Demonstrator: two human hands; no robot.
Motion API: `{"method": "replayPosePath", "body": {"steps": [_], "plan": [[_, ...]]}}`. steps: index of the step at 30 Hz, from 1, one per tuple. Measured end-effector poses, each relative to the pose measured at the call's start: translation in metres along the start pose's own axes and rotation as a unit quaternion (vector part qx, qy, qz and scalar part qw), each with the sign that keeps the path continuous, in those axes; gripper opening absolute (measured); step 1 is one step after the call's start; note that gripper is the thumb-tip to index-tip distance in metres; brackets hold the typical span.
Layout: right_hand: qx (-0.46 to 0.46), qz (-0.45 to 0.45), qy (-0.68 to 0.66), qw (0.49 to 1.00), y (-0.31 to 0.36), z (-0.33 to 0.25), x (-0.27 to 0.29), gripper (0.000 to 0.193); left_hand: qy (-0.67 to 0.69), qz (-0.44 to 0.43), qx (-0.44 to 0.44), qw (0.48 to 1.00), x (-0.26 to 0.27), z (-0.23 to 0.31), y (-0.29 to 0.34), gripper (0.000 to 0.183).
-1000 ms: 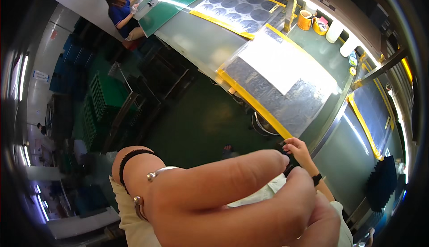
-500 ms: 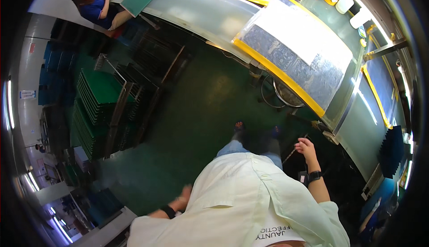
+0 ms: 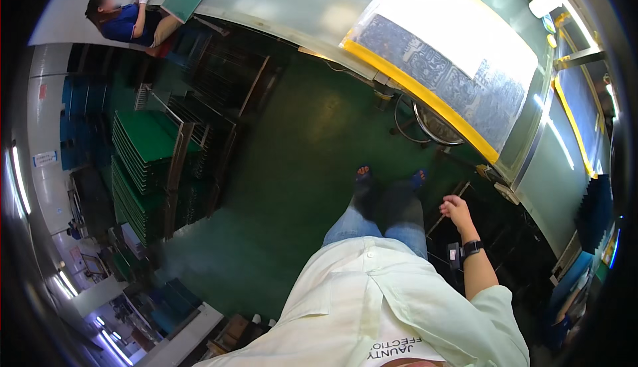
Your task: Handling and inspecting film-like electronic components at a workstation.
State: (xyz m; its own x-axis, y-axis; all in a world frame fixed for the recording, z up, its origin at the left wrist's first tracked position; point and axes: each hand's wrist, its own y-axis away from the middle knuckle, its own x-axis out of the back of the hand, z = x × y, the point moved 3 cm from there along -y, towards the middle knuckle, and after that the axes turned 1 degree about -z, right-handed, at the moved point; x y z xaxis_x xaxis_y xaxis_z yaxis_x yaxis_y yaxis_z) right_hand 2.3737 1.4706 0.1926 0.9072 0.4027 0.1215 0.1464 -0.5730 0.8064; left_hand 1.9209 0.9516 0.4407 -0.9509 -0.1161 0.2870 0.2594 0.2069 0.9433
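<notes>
My right hand (image 3: 455, 211) hangs in front of me, to the right of my legs, its fingers curled in loosely with nothing visible in them. A dark watch-like band (image 3: 472, 247) is on that wrist, with a small dark device (image 3: 455, 254) beside it. Behind the hand runs a thin metal bar (image 3: 446, 209), and I see no grip on it. The nearest work surface is a long glass-topped table (image 3: 541, 187) to the right. On it lies a yellow-edged patterned sheet (image 3: 415, 51), partly covered by a white sheet (image 3: 425, 11). My left hand is out of view.
A round metal-rimmed stool (image 3: 435, 128) stands partly under the table. To the left are racks of stacked green panels (image 3: 149, 134). A seated person (image 3: 126, 21) with a gloved hand works at the far left. White bottles (image 3: 545, 1) stand at the far right. Green floor (image 3: 292, 148) lies ahead.
My view has shifted, and more of my legs and feet shows. My left hand, visible earlier beside my shirt, has left the picture. The right hand stays curled at my right side.
</notes>
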Motion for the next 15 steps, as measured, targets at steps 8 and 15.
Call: {"method": "replayPosePath", "body": {"steps": [8, 15], "plan": [[-0.072, 0.067, -0.202, 0.974, -0.097, -0.017, -0.015, 0.041, -0.058, -0.001, -0.001, 0.998, 0.038, 0.066, 0.012, 0.061], [-0.073, 0.13, -0.639, 0.754, -0.183, -0.008, -0.02, 0.035, -0.111, -0.004, 0.021, 0.994, 0.069, 0.108, 0.015, 0.061]]}}
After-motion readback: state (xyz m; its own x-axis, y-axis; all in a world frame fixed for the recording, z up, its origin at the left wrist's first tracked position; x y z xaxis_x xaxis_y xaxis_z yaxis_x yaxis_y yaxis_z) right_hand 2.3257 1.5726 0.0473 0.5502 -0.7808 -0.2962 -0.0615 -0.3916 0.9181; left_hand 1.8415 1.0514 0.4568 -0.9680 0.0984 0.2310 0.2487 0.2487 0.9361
